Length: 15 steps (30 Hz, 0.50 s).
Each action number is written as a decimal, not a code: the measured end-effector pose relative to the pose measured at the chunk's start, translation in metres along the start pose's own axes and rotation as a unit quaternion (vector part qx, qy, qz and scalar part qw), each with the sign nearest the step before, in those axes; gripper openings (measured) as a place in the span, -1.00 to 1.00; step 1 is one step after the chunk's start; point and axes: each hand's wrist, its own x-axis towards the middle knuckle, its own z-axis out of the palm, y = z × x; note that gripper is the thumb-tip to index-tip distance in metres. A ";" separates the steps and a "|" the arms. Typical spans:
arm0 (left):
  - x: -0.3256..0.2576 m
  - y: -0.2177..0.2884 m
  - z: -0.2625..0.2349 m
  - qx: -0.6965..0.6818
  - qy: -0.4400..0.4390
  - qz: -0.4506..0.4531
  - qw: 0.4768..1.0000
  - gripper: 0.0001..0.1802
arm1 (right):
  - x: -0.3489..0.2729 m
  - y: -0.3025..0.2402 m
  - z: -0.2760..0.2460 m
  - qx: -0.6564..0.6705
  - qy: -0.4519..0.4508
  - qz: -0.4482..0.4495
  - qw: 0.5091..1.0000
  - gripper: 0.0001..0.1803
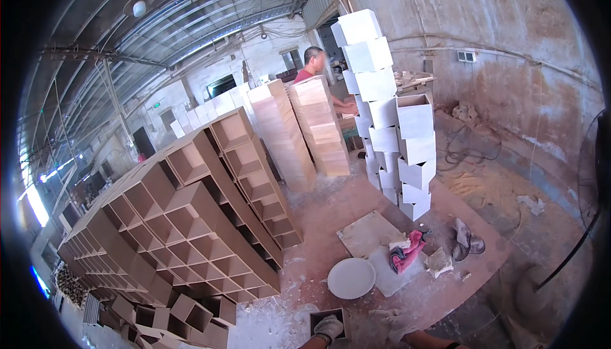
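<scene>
At the lower edge, my left hand, in a pale work glove, is closed at the open top of a small brown box; its fingertips are partly hidden. To the right of that box my right hand, also in a pale glove, reaches out with nothing visible in it. Its fingers look stretched, though somewhat blurred. A round whitish dish sits on the floor board just ahead of my hands. Beyond it lie a flat pale board and a pink cloth.
Stacked brown open boxes fill the left, with loose ones below. A tall leaning stack of white boxes stands ahead, near pale wooden stacks. A person is behind them. Dark shoes and a fan are right.
</scene>
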 end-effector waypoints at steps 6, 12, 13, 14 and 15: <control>-0.010 -0.001 -0.005 0.006 0.013 0.009 1.000 -0.57 | 0.011 -0.006 -0.008 -0.006 0.002 0.010 1.000 -0.55; -0.048 0.026 -0.032 0.052 0.022 0.037 0.998 -0.57 | 0.034 -0.018 -0.009 -0.017 -0.011 0.012 1.000 -0.56; -0.065 0.037 -0.045 0.075 0.017 0.048 0.996 -0.55 | 0.040 -0.020 -0.006 -0.021 -0.016 0.011 1.000 -0.56; -0.068 0.036 -0.043 0.074 0.019 0.046 0.996 -0.55 | 0.047 -0.022 -0.002 -0.026 -0.022 0.012 0.999 -0.56; -0.071 0.033 -0.039 0.059 0.057 0.053 0.995 -0.56 | 0.053 -0.023 0.002 -0.031 -0.029 0.011 0.999 -0.56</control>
